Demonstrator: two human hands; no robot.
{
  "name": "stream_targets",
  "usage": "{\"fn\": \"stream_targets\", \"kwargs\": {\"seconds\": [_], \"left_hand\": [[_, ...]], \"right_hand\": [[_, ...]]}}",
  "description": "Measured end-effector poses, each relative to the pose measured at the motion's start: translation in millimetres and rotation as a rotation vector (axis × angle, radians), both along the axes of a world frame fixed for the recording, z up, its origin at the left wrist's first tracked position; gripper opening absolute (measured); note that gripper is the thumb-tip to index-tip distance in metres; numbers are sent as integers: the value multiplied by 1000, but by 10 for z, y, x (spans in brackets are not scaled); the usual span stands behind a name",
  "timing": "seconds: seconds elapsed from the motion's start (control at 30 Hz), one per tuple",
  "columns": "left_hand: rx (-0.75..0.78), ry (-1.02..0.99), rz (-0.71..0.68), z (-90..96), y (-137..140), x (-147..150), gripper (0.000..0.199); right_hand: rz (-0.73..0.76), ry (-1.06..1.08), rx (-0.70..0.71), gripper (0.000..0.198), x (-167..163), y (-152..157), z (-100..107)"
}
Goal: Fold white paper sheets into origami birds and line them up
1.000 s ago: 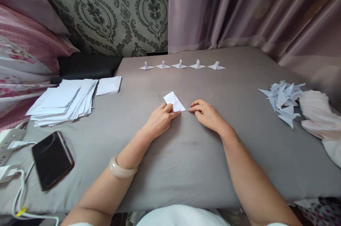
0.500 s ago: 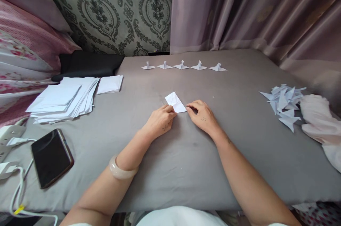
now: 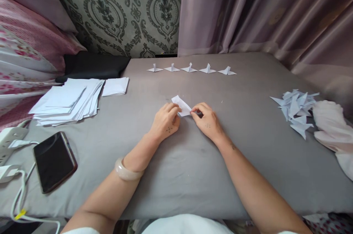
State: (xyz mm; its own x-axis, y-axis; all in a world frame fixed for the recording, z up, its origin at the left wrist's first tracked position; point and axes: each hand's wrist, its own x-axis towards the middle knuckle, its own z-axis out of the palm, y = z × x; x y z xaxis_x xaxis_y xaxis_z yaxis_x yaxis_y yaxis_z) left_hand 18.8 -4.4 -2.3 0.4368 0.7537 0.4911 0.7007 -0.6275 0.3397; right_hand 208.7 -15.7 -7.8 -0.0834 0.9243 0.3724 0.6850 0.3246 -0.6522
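Note:
A small folded white paper [image 3: 182, 106] is between my two hands at the middle of the grey-covered table. My left hand [image 3: 167, 120] has its fingers curled at the paper's left side, closed on that edge, with the thumb partly hidden. On the other side, my right hand [image 3: 206, 121] pinches the paper's right corner between thumb and forefinger. Beyond the hands stands a row of several folded paper birds [image 3: 190, 68], wings spread.
Stacked white paper sheets [image 3: 66, 101] and a smaller pile of paper [image 3: 116, 86] lie on the left. Nearer are a phone [image 3: 55, 162] and a white power strip [image 3: 11, 142] with cables. Heaped folded papers [image 3: 296, 105] lie at right beside pale cloth [image 3: 329, 123].
My left hand has rolled and lifted slightly at the paper's left edge. My right fingers have closed in on the right corner. The paper's upper part now looks narrower.

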Motion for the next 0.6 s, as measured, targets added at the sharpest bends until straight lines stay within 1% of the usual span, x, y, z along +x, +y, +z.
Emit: {"fn": "stream_targets", "kwargs": {"seconds": [0.03,0.1,0.17,0.2,0.23,0.3,0.33,0.4,0.43,0.6], "left_hand": [[68,-48,67,16,-6,4,25],[199,-108,201,47,-25,13,39],[267,-86,261,67,-44,14,51],[271,-44,255,71,-50,11,51],[259,13,225,69,-53,4,45],[202,139,114,55,-45,-13,28],[166,192,51,44,-37,-22,24],[106,248,-42,24,-19,-33,23],[85,258,-64,17,-12,-35,23],[60,254,-83,29,-14,-13,24]], "right_hand": [[-10,-32,69,11,-6,-12,31],[-35,-135,188,17,-13,-37,96],[-33,-251,231,23,-13,-61,148],[-16,-300,227,25,-9,-71,165],[8,-341,215,26,-3,-80,174],[53,-400,188,27,15,-96,175],[70,-421,179,28,25,-103,169],[91,-453,165,27,46,-116,152],[98,-464,154,26,56,-121,143],[117,-464,47,21,83,-127,106]]}}
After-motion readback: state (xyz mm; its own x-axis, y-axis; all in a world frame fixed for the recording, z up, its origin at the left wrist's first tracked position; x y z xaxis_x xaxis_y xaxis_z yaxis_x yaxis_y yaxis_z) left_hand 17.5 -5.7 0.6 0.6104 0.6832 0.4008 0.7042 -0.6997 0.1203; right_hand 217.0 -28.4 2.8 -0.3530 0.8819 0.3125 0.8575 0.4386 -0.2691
